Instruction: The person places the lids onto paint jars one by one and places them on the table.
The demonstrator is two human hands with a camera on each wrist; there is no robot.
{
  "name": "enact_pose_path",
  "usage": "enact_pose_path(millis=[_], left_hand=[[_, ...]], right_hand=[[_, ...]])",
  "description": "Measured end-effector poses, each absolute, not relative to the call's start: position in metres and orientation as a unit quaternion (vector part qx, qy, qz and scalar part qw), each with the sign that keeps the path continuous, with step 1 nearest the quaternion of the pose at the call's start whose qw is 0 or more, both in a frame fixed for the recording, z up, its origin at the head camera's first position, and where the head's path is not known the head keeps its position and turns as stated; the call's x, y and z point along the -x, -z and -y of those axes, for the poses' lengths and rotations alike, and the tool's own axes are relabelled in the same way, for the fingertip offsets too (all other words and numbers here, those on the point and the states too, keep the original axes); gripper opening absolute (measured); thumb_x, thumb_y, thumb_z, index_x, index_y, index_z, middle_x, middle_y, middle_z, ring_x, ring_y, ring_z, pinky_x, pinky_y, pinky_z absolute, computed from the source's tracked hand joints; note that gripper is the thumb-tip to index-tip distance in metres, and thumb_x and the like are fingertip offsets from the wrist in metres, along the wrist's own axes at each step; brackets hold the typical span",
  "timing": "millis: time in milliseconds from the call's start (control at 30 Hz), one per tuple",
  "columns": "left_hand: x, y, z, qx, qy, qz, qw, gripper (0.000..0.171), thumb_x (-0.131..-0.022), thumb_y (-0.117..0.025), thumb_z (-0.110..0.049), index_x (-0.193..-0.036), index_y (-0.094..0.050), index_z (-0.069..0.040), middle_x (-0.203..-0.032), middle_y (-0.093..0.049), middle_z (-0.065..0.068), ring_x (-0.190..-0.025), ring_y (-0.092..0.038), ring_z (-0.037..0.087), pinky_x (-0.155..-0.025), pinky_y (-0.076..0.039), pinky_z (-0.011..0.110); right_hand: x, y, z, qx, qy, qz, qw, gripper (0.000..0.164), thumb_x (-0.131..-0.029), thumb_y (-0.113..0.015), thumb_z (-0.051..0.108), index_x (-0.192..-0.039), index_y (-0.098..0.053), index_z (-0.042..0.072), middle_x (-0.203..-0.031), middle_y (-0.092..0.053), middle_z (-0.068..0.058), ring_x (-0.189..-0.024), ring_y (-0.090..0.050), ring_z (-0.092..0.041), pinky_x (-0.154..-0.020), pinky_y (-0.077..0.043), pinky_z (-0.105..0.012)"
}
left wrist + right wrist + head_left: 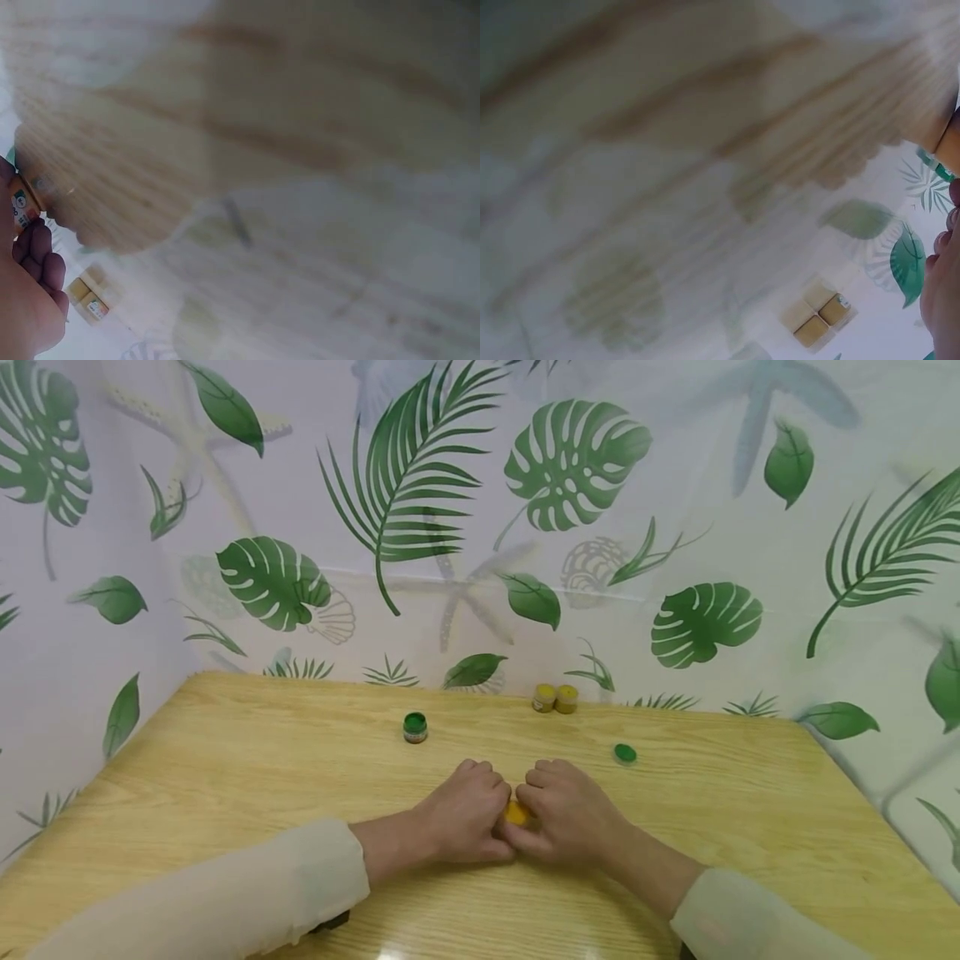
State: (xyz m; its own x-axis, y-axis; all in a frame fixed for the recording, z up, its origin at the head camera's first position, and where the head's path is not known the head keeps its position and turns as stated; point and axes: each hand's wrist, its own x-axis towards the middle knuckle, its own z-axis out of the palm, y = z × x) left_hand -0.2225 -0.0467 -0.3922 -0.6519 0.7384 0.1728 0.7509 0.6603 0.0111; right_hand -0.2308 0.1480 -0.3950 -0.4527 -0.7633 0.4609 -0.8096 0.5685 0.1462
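Small orange-yellow jar [515,812], between two bare hands over the near-middle part of a wood-grain table [247,760]; only a patch of its bright top shows from above, while the left wrist view catches a printed side. The left hand [467,814] and the right hand [567,817] are both clamped on it, fingers curled round from either side, knuckles facing away from the person, thumbs close together on the near side; whether a lid is on it, and whether it touches the table, I cannot tell.

It should handle as a light thing, easily lifted with fingertips; the wall looks stiff and smooth, probably plastic, so bare skin may slide on it if turned hard; it seems unlikely to break, though a strong squeeze might flex a thin wall. The best hold is likely low round the printed side with one hand, leaving the rim to the other hand's thumb and fingers; level is safest, in case the contents are loose.

Farther off, an uncapped green jar [415,727] stands beyond the left hand; a green lid [625,753] lies beyond the right; two yellow jars [555,698] stand side by side near the back edge.
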Motion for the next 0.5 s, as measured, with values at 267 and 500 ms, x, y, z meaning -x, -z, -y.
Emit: enact_pose_path(millis=[267,500], left_hand=[[0.2237,0.3935,0.0474,0.399,0.063,0.911,0.082,0.033,-0.078,-0.071,-0.047,-0.081,-0.06,-0.016,-0.073,-0.053,-0.008,-0.07,-0.042,0.011,-0.069,-0.032,0.025],[0.2238,0.3961,0.0471,0.402,0.071,0.907,0.1,0.028,-0.077,-0.071,-0.042,-0.078,-0.06,-0.017,-0.07,-0.051,-0.009,-0.068,-0.042,0.009,-0.069,-0.033,0.024]], right_hand=[[0.2298,0.3924,-0.1483,-0.458,-0.039,0.856,0.235,0.031,-0.085,-0.063,0.046,-0.08,-0.062,0.015,-0.075,-0.054,0.007,-0.069,-0.046,-0.011,-0.064,-0.04,-0.027],[0.2299,0.3933,-0.1495,-0.474,-0.028,0.851,0.224,0.027,-0.083,-0.064,0.042,-0.077,-0.055,0.017,-0.072,-0.047,0.008,-0.067,-0.04,-0.011,-0.063,-0.035,-0.026]])
